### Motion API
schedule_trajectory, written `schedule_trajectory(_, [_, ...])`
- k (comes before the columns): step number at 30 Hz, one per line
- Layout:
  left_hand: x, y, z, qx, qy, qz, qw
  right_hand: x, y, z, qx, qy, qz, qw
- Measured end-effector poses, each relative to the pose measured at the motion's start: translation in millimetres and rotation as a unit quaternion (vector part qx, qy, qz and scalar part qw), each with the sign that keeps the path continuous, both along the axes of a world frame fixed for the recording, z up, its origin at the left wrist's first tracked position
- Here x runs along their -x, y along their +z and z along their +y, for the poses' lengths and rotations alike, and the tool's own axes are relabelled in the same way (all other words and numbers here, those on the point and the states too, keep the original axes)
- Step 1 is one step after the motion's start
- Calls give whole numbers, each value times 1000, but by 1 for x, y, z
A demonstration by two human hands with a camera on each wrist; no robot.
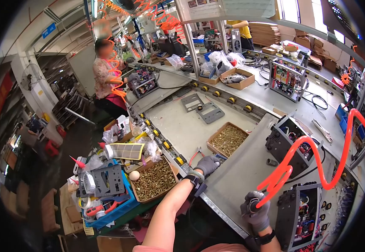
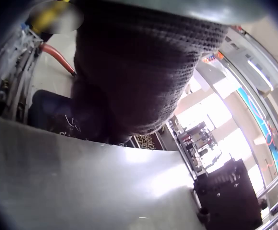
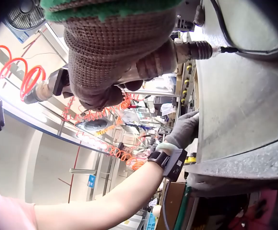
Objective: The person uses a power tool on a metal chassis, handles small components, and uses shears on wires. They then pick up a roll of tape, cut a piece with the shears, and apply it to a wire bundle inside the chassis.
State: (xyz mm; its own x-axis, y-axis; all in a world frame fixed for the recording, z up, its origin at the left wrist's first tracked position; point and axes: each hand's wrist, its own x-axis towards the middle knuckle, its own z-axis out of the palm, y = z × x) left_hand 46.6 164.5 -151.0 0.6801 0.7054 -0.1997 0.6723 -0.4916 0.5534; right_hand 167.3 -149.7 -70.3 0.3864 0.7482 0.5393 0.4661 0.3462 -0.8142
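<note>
My left hand [image 1: 208, 164], in a grey glove, reaches into a small blue tray [image 2: 47, 109] beside the raised metal board [image 1: 237, 176]. Its fingertips are hidden behind the glove and the board's edge, so I cannot tell what they touch. Red-handled pliers [image 1: 196, 155] lie next to that hand. My right hand [image 1: 256, 210], gloved too, grips an air screwdriver [image 3: 153, 66] over the board's near part. From the tool runs a coiled orange hose [image 1: 289, 164]. Right of this hand stands an open-sided machine [image 1: 300, 214] with wiring inside.
A second machine [image 1: 289, 140] stands farther along the board, near a small dark cylinder [image 1: 271, 162]. Screws fill one cardboard box [image 1: 228, 140] beyond my left hand and another box [image 1: 155, 181] to its left. A blue crate [image 1: 107, 216] holds tools. Another person [image 1: 107, 75] works at far left.
</note>
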Motion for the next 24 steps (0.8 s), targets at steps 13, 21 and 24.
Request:
schedule_trajectory(13, [21, 44, -75, 311, 242, -298, 869, 7, 9, -1, 9, -44, 99, 994])
schedule_trajectory(21, [54, 58, -191, 539, 186, -406, 714, 21, 21, 5, -49, -56, 282, 956])
schedule_trajectory(24, [47, 56, -214, 578, 203, -417, 672, 18, 39, 14, -96, 10, 360, 928])
